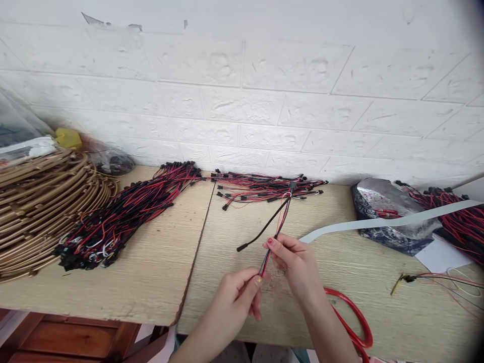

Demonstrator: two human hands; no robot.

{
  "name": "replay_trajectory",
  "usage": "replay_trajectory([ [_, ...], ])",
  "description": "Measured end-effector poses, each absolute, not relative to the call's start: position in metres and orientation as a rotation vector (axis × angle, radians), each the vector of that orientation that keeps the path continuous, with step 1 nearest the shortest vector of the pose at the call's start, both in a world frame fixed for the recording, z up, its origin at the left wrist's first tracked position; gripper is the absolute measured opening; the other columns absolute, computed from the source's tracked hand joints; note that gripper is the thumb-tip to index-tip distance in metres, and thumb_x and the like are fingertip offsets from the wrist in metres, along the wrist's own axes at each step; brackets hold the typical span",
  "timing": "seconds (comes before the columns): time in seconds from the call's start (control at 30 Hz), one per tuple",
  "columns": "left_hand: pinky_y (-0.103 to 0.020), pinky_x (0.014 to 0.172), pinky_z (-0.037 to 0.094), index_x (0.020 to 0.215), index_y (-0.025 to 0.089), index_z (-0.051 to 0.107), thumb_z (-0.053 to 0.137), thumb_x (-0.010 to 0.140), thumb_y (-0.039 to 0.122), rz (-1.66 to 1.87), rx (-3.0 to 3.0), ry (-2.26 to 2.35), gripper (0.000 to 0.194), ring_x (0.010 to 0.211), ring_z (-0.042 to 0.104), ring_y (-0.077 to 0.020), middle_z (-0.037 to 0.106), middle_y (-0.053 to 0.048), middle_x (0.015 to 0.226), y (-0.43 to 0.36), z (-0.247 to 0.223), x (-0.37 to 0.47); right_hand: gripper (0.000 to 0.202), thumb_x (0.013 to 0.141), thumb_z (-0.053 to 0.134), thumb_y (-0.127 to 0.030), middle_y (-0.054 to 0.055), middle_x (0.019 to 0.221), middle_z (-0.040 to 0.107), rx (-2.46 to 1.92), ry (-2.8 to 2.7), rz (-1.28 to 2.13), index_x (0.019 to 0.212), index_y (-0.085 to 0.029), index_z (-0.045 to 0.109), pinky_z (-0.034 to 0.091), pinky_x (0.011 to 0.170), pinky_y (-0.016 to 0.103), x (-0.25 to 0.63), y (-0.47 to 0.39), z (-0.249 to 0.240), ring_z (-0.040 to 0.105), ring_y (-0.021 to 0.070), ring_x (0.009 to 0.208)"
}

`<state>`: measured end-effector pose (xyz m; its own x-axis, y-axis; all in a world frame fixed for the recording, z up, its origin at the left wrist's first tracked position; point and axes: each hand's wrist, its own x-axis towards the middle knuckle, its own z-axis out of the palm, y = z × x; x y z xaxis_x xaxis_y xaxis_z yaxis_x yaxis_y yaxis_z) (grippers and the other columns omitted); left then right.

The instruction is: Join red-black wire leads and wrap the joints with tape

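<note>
Both my hands grip one thin wire harness of red, black and bluish wires, held up over the front middle of the table. My left hand pinches its lower part between thumb and fingers. Higher up, my right hand closes round the same wires. A black connector tops the harness, and a black lead with a dark tip hangs off to the left. Behind it, a loose row of similar harnesses lies along the wall. Red-handled scissors or pliers, partly hidden, lie by my right forearm.
A big bundle of red and black wires is on the left, beside stacked bamboo-like hoops. On the right are a patterned box lined with foil, a pale strip, more wires and a small yellow piece.
</note>
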<state>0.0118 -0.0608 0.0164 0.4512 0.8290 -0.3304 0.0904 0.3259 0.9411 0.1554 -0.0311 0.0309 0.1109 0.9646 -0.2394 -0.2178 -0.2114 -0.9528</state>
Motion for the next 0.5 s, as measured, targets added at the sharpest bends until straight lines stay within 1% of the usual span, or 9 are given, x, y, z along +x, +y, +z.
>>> replay_trajectory([
  [0.07,-0.021,0.047,0.035,0.082,0.014,0.06,0.04,0.091,0.042,0.583,1.193,1.046,0.036,0.044,0.044,-0.009,0.04,0.006,0.052,-0.065,0.013,0.006,0.035,0.064,0.074,-0.047,-0.006,0.047,0.04,-1.26,-0.794,1.401,0.06,-0.013,0.064,0.014,0.042,0.024,0.157,-0.029,0.028,0.023,0.0046,0.041],
  [0.13,-0.02,0.044,0.032,0.086,0.014,0.062,0.038,0.092,0.039,0.573,1.269,1.105,0.035,0.042,0.038,-0.0082,0.036,0.007,0.051,-0.068,0.011,-0.001,0.035,0.065,0.073,-0.047,-0.005,0.048,0.042,-1.255,-0.815,1.425,0.061,-0.013,0.065,0.014,0.042,0.024,0.156,-0.029,0.027,0.024,0.0048,0.041],
  [0.2,-0.021,0.047,0.036,0.09,0.016,0.065,0.038,0.093,0.035,0.544,1.398,1.151,0.033,0.045,0.041,-0.0092,0.039,0.006,0.051,-0.068,0.01,-0.009,0.035,0.066,0.071,-0.046,-0.005,0.047,0.039,-1.264,-0.86,1.387,0.057,-0.014,0.063,0.014,0.043,0.024,0.154,-0.03,0.027,0.025,0.0054,0.042],
  [0.23,-0.021,0.052,0.041,0.091,0.016,0.066,0.039,0.093,0.033,0.537,1.484,1.171,0.032,0.05,0.047,-0.0105,0.046,0.004,0.053,-0.068,0.011,-0.014,0.034,0.066,0.07,-0.045,-0.006,0.047,0.037,-1.273,-0.878,1.352,0.054,-0.015,0.061,0.015,0.044,0.024,0.154,-0.03,0.029,0.025,0.0058,0.043],
  [0.27,-0.023,0.058,0.046,0.092,0.018,0.067,0.039,0.093,0.031,0.556,1.582,1.199,0.03,0.058,0.055,-0.0124,0.054,0.001,0.06,-0.067,0.014,-0.019,0.034,0.066,0.069,-0.044,-0.006,0.047,0.034,-1.285,-0.896,1.314,0.051,-0.015,0.058,0.016,0.044,0.025,0.153,-0.031,0.03,0.025,0.0063,0.044],
  [0.33,-0.027,0.077,0.05,0.103,0.02,0.065,0.041,0.093,0.025,0.708,1.811,1.317,0.027,0.085,0.063,-0.0169,0.067,-0.005,0.088,-0.063,0.026,-0.031,0.033,0.067,0.067,-0.039,-0.006,0.049,0.033,-1.31,-0.953,1.251,0.047,-0.016,0.055,0.018,0.046,0.025,0.153,-0.033,0.037,0.027,0.0075,0.047],
  [0.37,-0.03,0.086,0.049,0.113,0.022,0.061,0.041,0.093,0.022,0.841,1.945,1.402,0.028,0.099,0.061,-0.0184,0.066,-0.007,0.104,-0.06,0.036,-0.036,0.032,0.068,0.066,-0.036,-0.005,0.05,0.033,-1.322,-1.003,1.24,0.046,-0.017,0.053,0.02,0.048,0.026,0.153,-0.034,0.041,0.029,0.0082,0.049],
  [0.43,-0.036,0.101,0.041,0.133,0.023,0.045,0.042,0.091,0.014,1.104,2.283,1.551,0.043,0.122,0.049,-0.021,0.055,-0.009,0.129,-0.052,0.062,-0.044,0.031,0.07,0.064,-0.032,-0.004,0.052,0.036,-1.336,-1.142,1.27,0.046,-0.017,0.051,0.022,0.051,0.026,0.154,-0.036,0.052,0.032,0.0095,0.052],
  [0.5,-0.043,0.11,0.031,0.139,0.024,0.037,0.041,0.087,0.006,1.178,2.706,1.445,0.055,0.135,0.034,-0.0242,0.045,-0.007,0.142,-0.042,0.092,-0.046,0.031,0.071,0.061,-0.029,-0.004,0.053,0.036,-1.312,-1.285,1.349,0.046,-0.018,0.047,0.023,0.052,0.026,0.155,-0.04,0.064,0.034,0.0103,0.054],
])
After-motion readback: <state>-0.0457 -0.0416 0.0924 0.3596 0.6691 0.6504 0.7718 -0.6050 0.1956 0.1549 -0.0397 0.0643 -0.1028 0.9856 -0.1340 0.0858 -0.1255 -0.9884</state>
